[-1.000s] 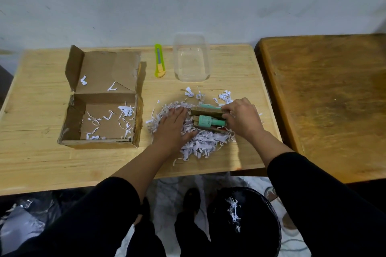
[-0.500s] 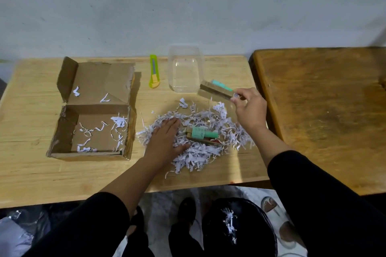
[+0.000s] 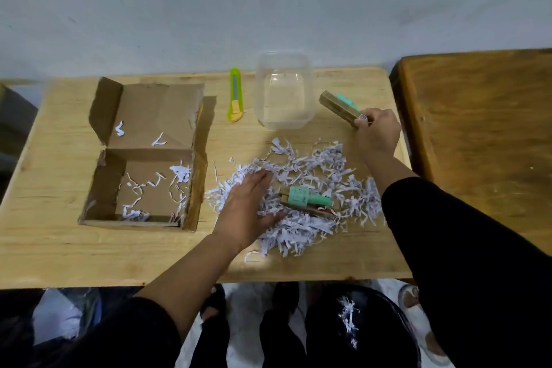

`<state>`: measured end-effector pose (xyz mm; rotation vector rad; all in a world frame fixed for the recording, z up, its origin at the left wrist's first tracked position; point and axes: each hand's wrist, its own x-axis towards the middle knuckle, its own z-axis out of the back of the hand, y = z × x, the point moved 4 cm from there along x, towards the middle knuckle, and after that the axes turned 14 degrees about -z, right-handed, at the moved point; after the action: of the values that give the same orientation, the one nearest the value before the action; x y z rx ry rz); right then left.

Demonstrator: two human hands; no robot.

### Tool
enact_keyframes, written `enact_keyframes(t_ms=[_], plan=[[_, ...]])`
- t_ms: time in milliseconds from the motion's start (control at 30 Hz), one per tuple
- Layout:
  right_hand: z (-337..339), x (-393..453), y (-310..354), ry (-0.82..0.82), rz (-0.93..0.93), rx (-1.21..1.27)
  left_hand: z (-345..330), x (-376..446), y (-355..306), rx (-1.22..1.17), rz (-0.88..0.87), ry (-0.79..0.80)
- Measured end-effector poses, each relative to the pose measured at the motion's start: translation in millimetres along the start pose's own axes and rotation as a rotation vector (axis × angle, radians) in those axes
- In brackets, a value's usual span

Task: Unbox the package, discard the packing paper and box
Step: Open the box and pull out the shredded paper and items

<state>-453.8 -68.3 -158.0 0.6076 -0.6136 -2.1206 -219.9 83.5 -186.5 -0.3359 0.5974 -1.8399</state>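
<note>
Right hand (image 3: pixel 377 135) pinches a small carton (image 3: pixel 339 108) near the table's (image 3: pixel 59 251) right edge, beside the clear tub (image 3: pixel 283 89). Left hand (image 3: pixel 249 206) lies flat, fingers spread, on shredded paper (image 3: pixel 301 227); open box (image 3: pixel 143 185) sits left.

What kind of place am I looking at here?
Probably a plain room at home or a small workroom, not a warehouse: a bare painted wall, a small wooden table butted against a darker one, and a black bin bag on the floor.

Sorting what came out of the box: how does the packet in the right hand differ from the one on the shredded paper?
The held packet is lifted beside the clear tub, gripped by the right hand; the other packet lies on the shredded paper. The held one shows mostly brown card, the lying one its green item. Both are brown with green.
</note>
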Motion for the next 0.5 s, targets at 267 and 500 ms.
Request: enact_keyframes(t_ms=[267,500], plan=[[17,-29,0,0.033,0.216,-0.051,1,2,2,-0.036,0.012,0.026],[18,-109,-29,0.406,0.414,-0.069,5,4,-2,-0.111,0.032,0.016]])
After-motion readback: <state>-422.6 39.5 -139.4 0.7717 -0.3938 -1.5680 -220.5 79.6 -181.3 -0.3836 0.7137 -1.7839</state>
